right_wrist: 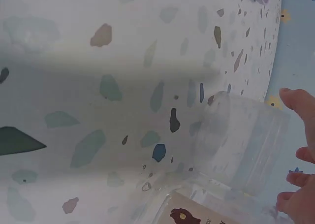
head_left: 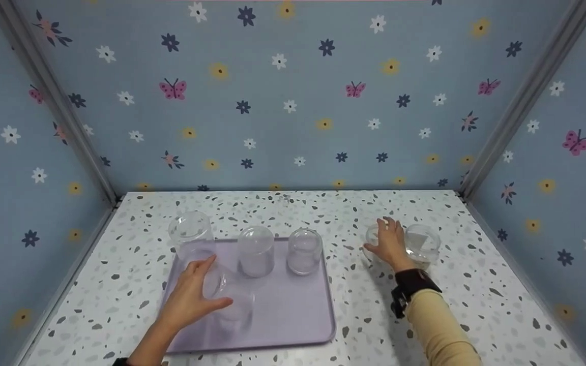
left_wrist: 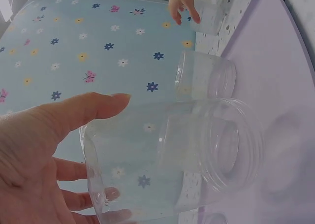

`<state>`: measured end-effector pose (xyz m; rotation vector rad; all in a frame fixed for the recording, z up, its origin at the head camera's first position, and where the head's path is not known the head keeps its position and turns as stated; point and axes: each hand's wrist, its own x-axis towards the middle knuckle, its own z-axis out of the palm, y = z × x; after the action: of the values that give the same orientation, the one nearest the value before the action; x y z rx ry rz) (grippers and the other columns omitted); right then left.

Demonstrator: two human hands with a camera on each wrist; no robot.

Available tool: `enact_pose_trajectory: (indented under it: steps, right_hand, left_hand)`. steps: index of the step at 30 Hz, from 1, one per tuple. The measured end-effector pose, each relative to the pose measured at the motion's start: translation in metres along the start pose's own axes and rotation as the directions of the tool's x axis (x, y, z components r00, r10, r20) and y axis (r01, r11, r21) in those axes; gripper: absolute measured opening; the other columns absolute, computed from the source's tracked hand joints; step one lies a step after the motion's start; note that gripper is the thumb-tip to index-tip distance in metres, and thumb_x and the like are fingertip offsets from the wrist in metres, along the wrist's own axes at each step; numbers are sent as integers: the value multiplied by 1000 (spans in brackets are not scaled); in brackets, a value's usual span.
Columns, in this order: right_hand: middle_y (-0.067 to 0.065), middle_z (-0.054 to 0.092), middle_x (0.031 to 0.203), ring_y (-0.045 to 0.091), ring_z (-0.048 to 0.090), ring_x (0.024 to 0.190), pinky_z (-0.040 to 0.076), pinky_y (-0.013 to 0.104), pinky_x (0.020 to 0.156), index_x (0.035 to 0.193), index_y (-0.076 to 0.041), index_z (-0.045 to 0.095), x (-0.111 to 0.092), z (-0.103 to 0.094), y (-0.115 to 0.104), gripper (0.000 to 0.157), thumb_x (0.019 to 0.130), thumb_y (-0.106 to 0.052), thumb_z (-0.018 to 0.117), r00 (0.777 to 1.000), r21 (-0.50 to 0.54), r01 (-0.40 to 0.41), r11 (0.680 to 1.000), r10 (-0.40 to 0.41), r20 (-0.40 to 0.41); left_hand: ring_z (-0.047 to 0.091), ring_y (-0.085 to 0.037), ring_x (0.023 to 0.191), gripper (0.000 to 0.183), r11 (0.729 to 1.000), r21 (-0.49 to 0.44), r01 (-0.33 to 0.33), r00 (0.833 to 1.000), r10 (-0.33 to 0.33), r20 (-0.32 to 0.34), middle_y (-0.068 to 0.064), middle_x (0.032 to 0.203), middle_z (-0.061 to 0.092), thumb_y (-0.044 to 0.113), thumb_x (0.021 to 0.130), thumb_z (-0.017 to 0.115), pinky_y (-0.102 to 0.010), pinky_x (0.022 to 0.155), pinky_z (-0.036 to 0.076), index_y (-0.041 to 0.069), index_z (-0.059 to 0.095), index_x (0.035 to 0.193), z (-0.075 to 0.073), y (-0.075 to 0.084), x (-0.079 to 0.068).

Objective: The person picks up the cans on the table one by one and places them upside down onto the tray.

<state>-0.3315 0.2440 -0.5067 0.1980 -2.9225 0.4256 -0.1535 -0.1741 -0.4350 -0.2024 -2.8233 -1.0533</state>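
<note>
My left hand [head_left: 191, 297] holds a clear plastic jar [left_wrist: 147, 160] over the left part of a lilac tray [head_left: 298, 315], thumb on one side and fingers on the other. The jar's ringed end points toward the tray. At the right, my right hand [head_left: 388, 241] is over another clear jar [right_wrist: 241, 140] on the table, thumb and fingers spread around its upper end. Close beside that jar is a further clear one [head_left: 422, 244]. A brown printed label [right_wrist: 189, 211] shows there in the right wrist view.
Two clear jars [head_left: 256, 251] [head_left: 304, 251] stand along the tray's back part. One more clear jar [head_left: 191, 229] is at its back left corner. The speckled table [head_left: 364, 325] is bounded by flowered panels [head_left: 293, 101] at the back and sides.
</note>
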Motion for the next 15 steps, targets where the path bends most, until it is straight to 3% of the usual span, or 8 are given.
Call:
enact_pose_trajectory:
  steps: [8,15]
  right_hand:
    - [32,26,132,54,15,120,12,59,98,131,6,32,4,0,5,81,71,-29,73,996,-129,46,991,-35,83]
    - [32,22,135,56,12,120,6,64,95,135,2,29,3,-1,7,86,70,-32,74,983,-201,95,975,-59,175]
  left_hand:
    - [46,-38,101,89,997,79,-20,1000,20,-1,-20,110,45,26,57,81,-51,83,39,-7,39,128,-6,-9,1]
    - [42,-42,101,89,989,143,25,998,-32,46,-23,112,44,26,58,80,-55,78,40,-7,38,129,-12,-14,2]
